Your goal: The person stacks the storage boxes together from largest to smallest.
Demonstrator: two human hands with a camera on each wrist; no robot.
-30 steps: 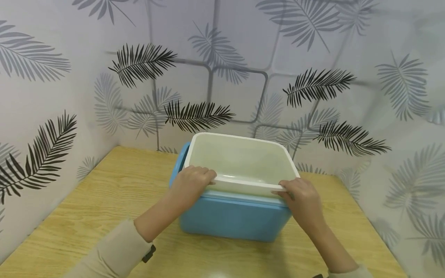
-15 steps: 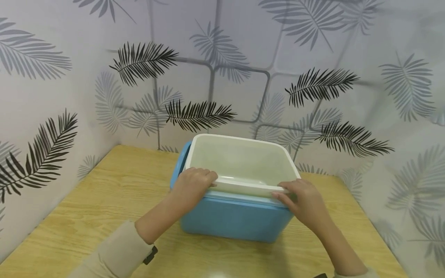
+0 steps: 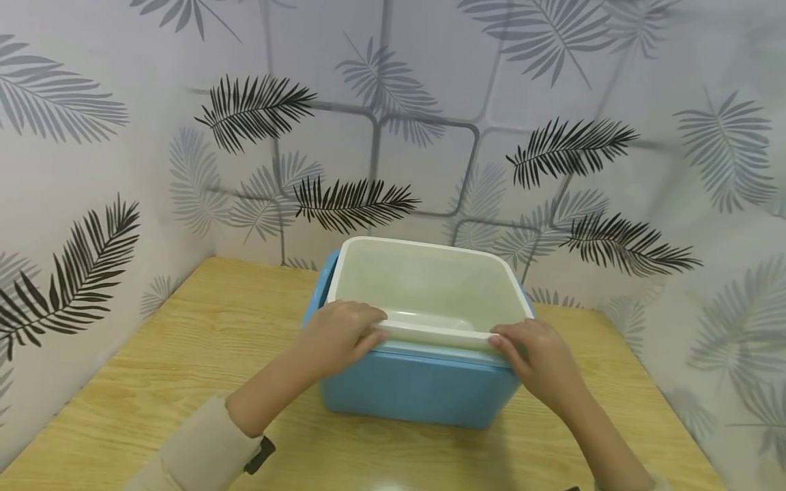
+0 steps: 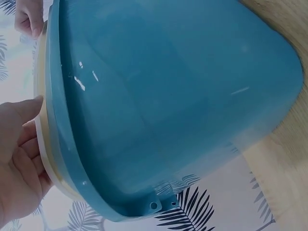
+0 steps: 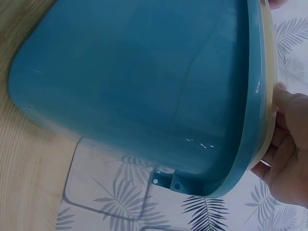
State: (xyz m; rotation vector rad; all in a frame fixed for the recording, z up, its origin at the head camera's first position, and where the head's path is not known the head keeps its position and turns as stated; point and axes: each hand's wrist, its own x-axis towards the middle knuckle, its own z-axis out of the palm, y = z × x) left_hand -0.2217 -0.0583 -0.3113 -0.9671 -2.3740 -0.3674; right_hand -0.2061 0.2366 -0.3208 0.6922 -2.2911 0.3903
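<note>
A white inner liner (image 3: 430, 283), hollow and open at the top, sits inside a blue cooler box (image 3: 417, 385). Its rim stands a little above the box's edge, with a pale band of its front wall showing. My left hand (image 3: 340, 337) grips the front rim near the left corner, fingers over the edge and thumb on the outer face. At the right corner of that rim, my right hand (image 3: 540, 351) pinches it the same way. Both wrist views show the box's blue front wall, with the left thumb (image 4: 31, 108) and right thumb (image 5: 283, 96) against the liner's edge.
The box stands on a wood-grain table (image 3: 233, 327) with walls in leaf-patterned covering (image 3: 424, 164) behind and at the sides. A blue handle or side edge (image 3: 319, 286) shows left of the liner. Small hinge tabs (image 4: 161, 202) with holes stick out from the box's rim.
The liner has settled slightly lower into the blue box. Both thumbs have shifted on the front of the rim, the left one now stretched out below it. The box stays in place.
</note>
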